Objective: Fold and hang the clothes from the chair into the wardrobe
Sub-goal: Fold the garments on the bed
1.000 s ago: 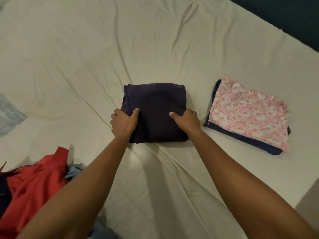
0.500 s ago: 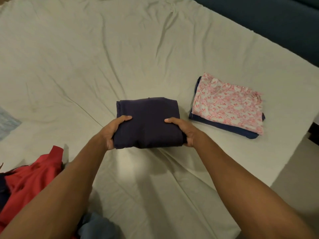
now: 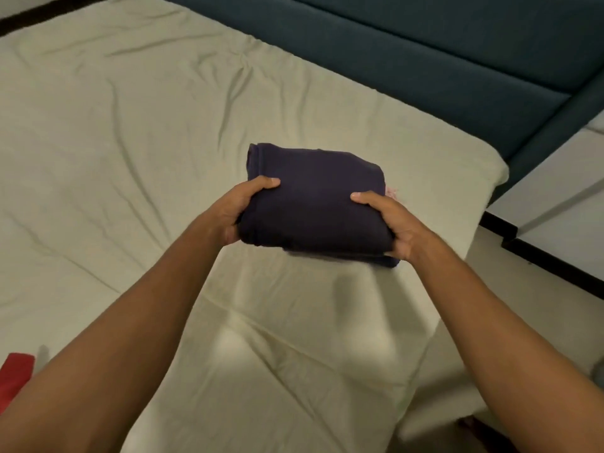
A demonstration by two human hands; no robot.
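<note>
Two hands are clamped on a folded dark navy garment point(image 3: 313, 204) at the centre of the frame. The left hand point(image 3: 240, 210) grips its left edge, thumb point(image 3: 264, 184) laid flat on top, fingers curled beneath and hidden. The right hand point(image 3: 392, 223) grips the right edge likewise, thumb on top. The garment is held above the pale wrinkled bedsheet point(image 3: 130, 125). A sliver of pink fabric point(image 3: 391, 192) is seen just beyond its right edge. A red cloth point(image 3: 14, 371) lies at lower left; a teal headboard point(image 3: 425, 53) fills the upper right.
</note>
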